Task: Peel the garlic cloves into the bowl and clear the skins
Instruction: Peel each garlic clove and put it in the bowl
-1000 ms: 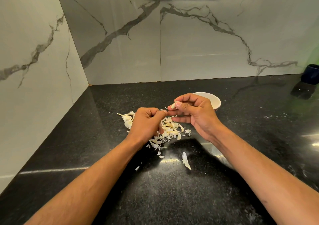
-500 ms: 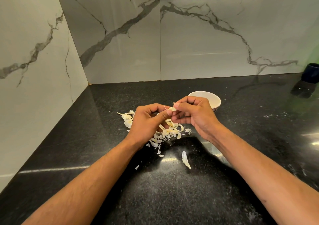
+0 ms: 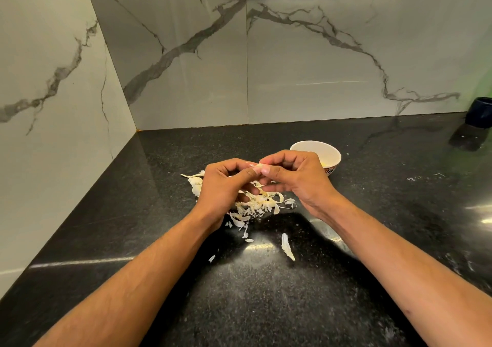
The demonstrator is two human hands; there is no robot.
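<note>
At the far left a marble-veined wall (image 3: pixel 53 85) meets the back wall at a corner, and the black speckled surface (image 3: pixel 133 213) runs out from there. A pile of garlic skins (image 3: pixel 259 203) lies on the surface near the middle, its left end showing beyond the left hand (image 3: pixel 222 187), the rest spread beneath both hands. A few loose flakes sit nearer the camera, among them one long skin (image 3: pixel 287 246) lying apart from the pile.

The left hand hovers above the pile with its fingers curled and its thumb stretched toward the right hand (image 3: pixel 292 177); its grip is closed, pinching a garlic clove (image 3: pixel 257 166) of which only a small pale bit shows between the fingertips. The right hand meets it thumb to thumb, fingers curled, its grip also pinched on the same clove. The clove is held in the air above the skins, between the two hands.

Just behind the right hand stands a white bowl (image 3: pixel 331 152), partly hidden by the knuckles, with something yellowish inside. At the far right edge a dark blue container (image 3: pixel 480 112) stands against the back wall.
</note>
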